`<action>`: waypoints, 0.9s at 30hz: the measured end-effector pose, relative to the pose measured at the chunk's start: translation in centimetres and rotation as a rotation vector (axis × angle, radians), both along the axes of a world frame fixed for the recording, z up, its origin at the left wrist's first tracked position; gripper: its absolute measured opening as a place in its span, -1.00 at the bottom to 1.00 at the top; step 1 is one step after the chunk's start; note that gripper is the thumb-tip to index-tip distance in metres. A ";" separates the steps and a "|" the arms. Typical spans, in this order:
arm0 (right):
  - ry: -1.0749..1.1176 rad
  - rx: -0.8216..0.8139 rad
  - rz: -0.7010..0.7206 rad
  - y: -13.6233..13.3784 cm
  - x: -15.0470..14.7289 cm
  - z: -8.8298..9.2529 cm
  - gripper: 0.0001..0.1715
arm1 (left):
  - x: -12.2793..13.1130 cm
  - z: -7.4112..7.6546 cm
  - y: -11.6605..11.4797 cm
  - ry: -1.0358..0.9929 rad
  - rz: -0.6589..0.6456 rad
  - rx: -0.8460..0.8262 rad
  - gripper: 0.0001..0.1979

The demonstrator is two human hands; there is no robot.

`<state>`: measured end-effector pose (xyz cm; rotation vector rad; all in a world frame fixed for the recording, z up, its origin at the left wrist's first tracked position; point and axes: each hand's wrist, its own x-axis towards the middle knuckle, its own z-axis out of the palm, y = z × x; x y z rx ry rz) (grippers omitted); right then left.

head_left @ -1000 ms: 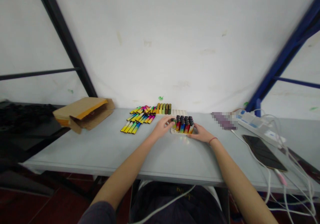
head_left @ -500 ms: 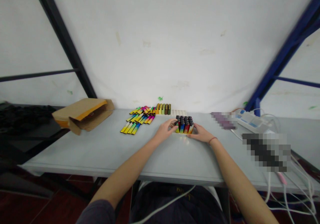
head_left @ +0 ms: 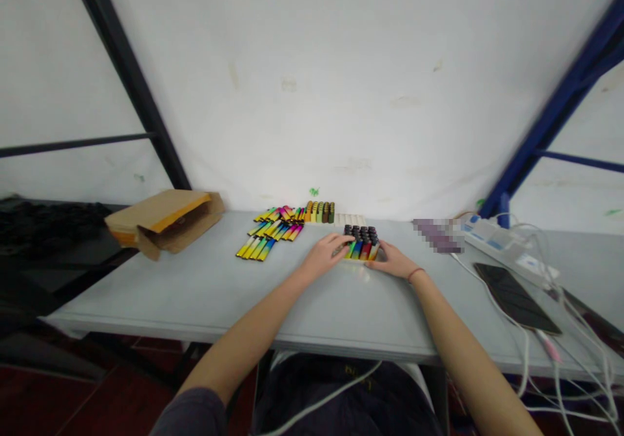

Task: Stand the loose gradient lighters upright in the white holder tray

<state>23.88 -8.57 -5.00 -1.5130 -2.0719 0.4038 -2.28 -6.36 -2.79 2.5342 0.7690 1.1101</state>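
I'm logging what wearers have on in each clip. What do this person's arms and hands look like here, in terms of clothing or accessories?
Both forearms are bare, with no gloves or rings that can be made out. The right hand has a thin reddish cord bracelet at the wrist. The left hand wears nothing visible; a dark purplish-grey short sleeve covers the left upper arm at the lower edge of the picture.

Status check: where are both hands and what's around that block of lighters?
Left hand and right hand flank the upright lighter block, fingers touching its sides. Loose lighters lie left. Phone and power strip right, apart.
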 end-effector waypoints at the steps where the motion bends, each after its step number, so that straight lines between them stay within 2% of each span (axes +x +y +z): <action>1: 0.000 -0.004 0.002 -0.1 0.0 0.1 -0.33 | -0.1 -0.1 0.1 0.002 0.007 -0.004 -0.67; 5: 0.013 -0.009 0.021 0.0 0.0 0.0 -0.29 | -0.5 0.1 0.5 0.020 0.046 -0.017 -0.67; 8: 0.021 0.000 0.017 0.2 0.2 -0.4 -0.25 | -1.2 1.0 0.8 0.067 0.072 0.002 -0.64; 10: 0.027 0.011 0.017 0.4 0.3 -0.6 -0.25 | -2.6 1.9 1.4 0.132 0.169 -0.016 -0.63; 12: 0.024 0.013 0.019 0.5 0.3 -0.8 -0.24 | -4.9 2.9 2.0 0.231 0.395 -0.089 -0.68; 15: 0.009 -0.001 0.011 0.5 0.3 -0.8 -0.21 | -9.1 3.9 2.9 0.399 0.876 -0.274 -0.74; 16: 0.004 -0.007 0.006 0.5 0.3 -0.8 -0.20 | -10.4 4.1 3.0 0.439 0.977 -0.378 -0.67; 18: -0.001 -0.013 -0.001 0.5 0.3 -0.7 -0.20 | -12.7 4.3 3.2 0.481 1.074 -0.505 -0.49; 20: 0.000 -0.009 0.000 0.4 0.2 -0.6 -0.22 | -14.3 4.3 3.3 0.512 1.103 -0.625 -0.34; 22: 0.002 -0.001 0.002 0.4 0.2 -0.5 -0.25 | -15.2 4.0 3.4 0.538 1.089 -0.699 -0.27; 27: -0.026 -0.022 0.006 0.1 0.0 -0.1 -0.24 | -15.9 3.7 3.8 0.589 1.050 -0.700 -0.38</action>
